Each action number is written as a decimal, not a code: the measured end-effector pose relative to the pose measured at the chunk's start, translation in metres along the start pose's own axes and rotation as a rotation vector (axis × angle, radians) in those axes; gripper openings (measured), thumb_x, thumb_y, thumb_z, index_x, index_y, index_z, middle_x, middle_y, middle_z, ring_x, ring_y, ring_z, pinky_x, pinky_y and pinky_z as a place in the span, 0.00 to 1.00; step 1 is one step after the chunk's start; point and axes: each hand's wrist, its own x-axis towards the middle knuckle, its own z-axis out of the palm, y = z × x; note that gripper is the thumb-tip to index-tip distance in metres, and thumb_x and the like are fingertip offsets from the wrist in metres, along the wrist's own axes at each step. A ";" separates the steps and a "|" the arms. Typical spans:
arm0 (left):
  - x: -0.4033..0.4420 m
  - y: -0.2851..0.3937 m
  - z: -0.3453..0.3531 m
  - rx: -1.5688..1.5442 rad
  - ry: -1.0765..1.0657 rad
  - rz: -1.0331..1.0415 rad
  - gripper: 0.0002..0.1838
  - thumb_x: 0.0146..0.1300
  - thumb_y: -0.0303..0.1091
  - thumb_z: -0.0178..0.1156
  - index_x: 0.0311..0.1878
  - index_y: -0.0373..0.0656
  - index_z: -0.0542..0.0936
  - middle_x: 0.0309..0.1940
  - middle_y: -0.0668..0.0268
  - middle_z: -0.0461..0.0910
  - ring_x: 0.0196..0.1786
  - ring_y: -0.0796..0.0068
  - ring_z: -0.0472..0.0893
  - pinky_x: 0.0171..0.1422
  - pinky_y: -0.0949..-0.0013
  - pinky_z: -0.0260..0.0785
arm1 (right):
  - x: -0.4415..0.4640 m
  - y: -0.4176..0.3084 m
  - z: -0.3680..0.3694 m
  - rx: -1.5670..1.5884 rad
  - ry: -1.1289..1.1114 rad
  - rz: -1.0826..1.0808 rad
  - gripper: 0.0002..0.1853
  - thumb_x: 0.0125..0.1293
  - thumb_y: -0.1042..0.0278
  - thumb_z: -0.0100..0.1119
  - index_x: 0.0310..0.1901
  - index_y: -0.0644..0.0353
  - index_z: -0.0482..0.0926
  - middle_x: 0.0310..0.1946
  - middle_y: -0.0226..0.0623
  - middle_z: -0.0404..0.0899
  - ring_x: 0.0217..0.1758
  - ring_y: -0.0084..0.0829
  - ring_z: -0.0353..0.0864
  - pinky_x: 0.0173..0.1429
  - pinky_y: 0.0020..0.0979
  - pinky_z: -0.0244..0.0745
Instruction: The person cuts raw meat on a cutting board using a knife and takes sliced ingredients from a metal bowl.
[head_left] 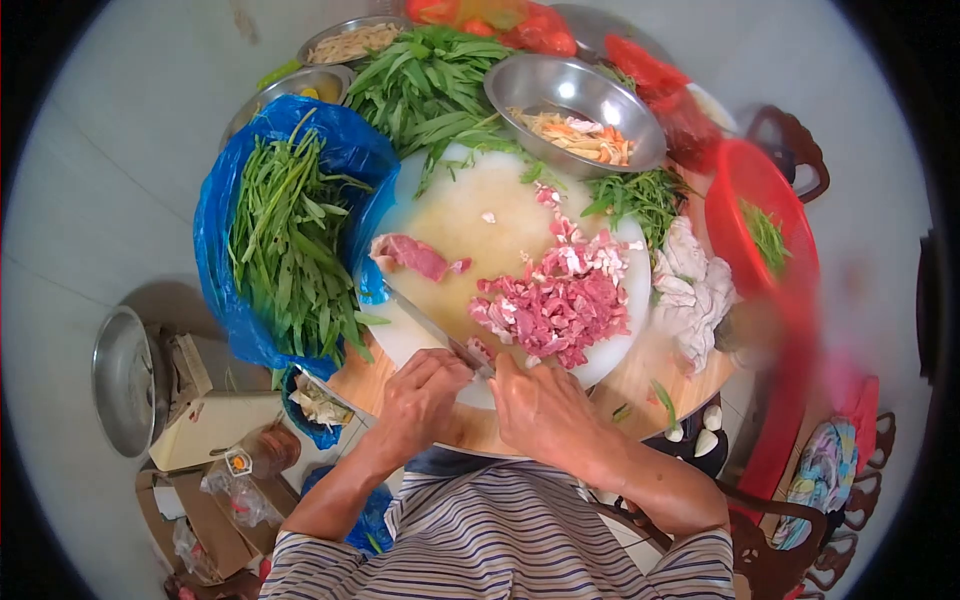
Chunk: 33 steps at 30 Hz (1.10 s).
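My right hand (540,408) is closed around the handle end of a knife (432,326), whose blade points away to the upper left across the white round cutting board (610,368). Beside it, my left hand (422,392) has its fingers curled at the blade, against a small piece of raw meat (480,349); its fingertips are partly hidden. To the right of the blade lies a heap of chopped red meat (560,312) with pale fatty bits. A larger uncut strip of meat (416,256) rests on the left part of the board.
Leafy greens (285,240) fill a blue plastic bag (220,285) at the left. More greens (425,85) lie behind the board, next to a metal bowl (505,85) of shredded food. A crumpled cloth (690,290) and a red basket (795,190) stand right.
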 end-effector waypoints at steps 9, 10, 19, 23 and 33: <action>-0.003 0.007 0.002 0.031 0.023 0.039 0.13 0.56 0.20 0.77 0.44 0.40 0.88 0.44 0.57 0.90 0.53 0.54 0.90 0.60 0.56 0.84 | 0.039 0.009 0.009 0.012 0.128 0.053 0.14 0.80 0.66 0.58 0.45 0.74 0.78 0.24 0.66 0.82 0.31 0.69 0.86 0.38 0.61 0.81; -0.006 0.004 0.001 0.011 0.012 0.049 0.13 0.57 0.19 0.76 0.45 0.39 0.88 0.46 0.57 0.91 0.53 0.55 0.90 0.60 0.57 0.85 | 0.037 0.007 0.005 0.010 0.117 0.041 0.14 0.80 0.66 0.58 0.45 0.74 0.78 0.24 0.66 0.82 0.31 0.69 0.86 0.38 0.61 0.81; -0.014 -0.015 -0.016 -0.041 0.175 -0.059 0.14 0.58 0.16 0.72 0.48 0.39 0.87 0.51 0.57 0.90 0.52 0.55 0.91 0.57 0.58 0.86 | -0.022 0.006 -0.029 0.050 -0.009 0.097 0.15 0.81 0.67 0.57 0.50 0.76 0.79 0.23 0.63 0.83 0.30 0.66 0.88 0.37 0.59 0.82; 0.000 -0.007 -0.018 -0.053 -0.024 0.026 0.17 0.54 0.16 0.72 0.48 0.39 0.87 0.48 0.59 0.90 0.53 0.53 0.90 0.59 0.57 0.85 | -0.025 0.005 -0.028 0.034 -0.042 0.104 0.17 0.82 0.66 0.56 0.54 0.78 0.79 0.25 0.63 0.84 0.30 0.65 0.88 0.38 0.59 0.82; 0.005 0.003 0.013 0.031 0.017 -0.032 0.14 0.58 0.17 0.70 0.47 0.41 0.88 0.47 0.59 0.90 0.50 0.55 0.90 0.56 0.59 0.86 | -0.022 0.022 -0.035 -0.032 0.083 0.048 0.12 0.81 0.67 0.59 0.46 0.71 0.78 0.24 0.59 0.84 0.30 0.64 0.88 0.36 0.58 0.81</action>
